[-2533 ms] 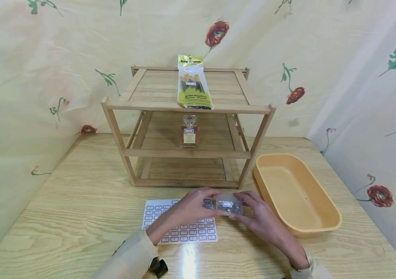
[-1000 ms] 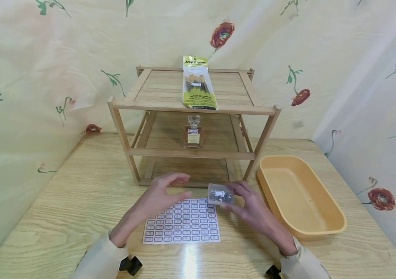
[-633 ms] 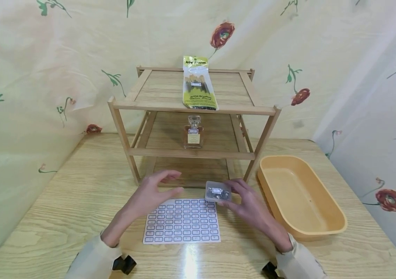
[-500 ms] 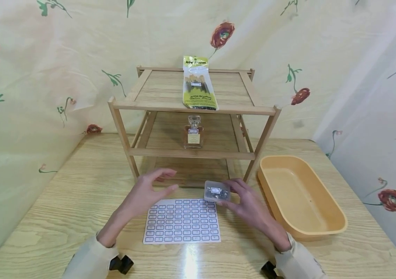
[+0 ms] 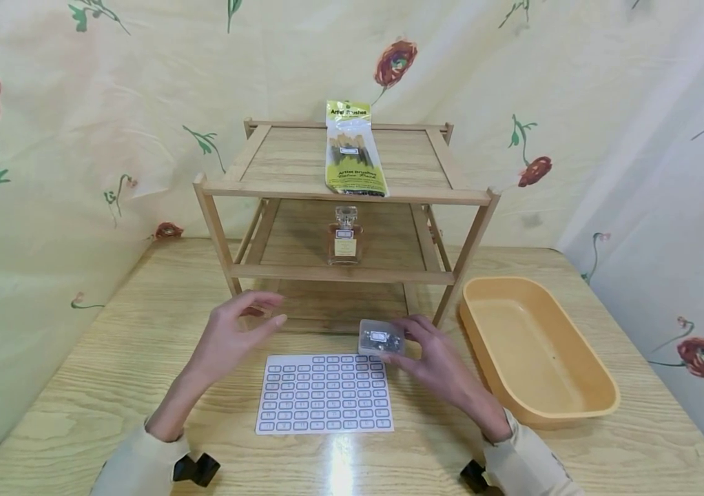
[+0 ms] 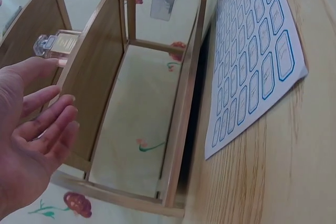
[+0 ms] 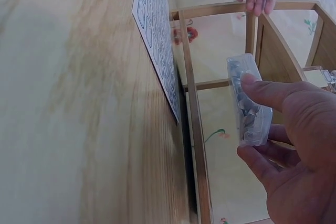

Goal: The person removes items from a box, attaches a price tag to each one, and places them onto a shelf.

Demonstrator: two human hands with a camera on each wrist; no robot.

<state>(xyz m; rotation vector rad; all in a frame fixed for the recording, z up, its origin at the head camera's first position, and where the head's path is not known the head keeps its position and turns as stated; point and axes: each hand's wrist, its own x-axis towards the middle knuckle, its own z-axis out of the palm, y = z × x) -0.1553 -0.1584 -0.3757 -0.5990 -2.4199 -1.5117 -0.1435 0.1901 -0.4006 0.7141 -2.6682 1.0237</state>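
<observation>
My right hand (image 5: 435,358) pinches a small clear plastic box (image 5: 380,337) between thumb and fingers, in front of the rack's lowest shelf. Small metallic-looking pieces fill the box (image 7: 247,103), and a small label sits on its lid. To the left, my left hand (image 5: 228,337) hovers with relaxed, spread fingers and holds nothing; the left wrist view shows its palm side. Below and between the hands lies a white label sheet (image 5: 325,396) printed with rows of blue-edged labels. A few spots at its top left look bare.
A three-tier wooden rack (image 5: 339,273) stands behind the hands. On its top lies an artist brush pack (image 5: 355,155), and on the middle shelf stands a perfume bottle (image 5: 344,238), each with a small label. A yellow plastic tub (image 5: 538,344) sits at the right on the wooden table (image 5: 110,372).
At first both hands were at the box; my left hand has let go and drawn away to the left. My right hand has carried the box slightly left and toward the rack.
</observation>
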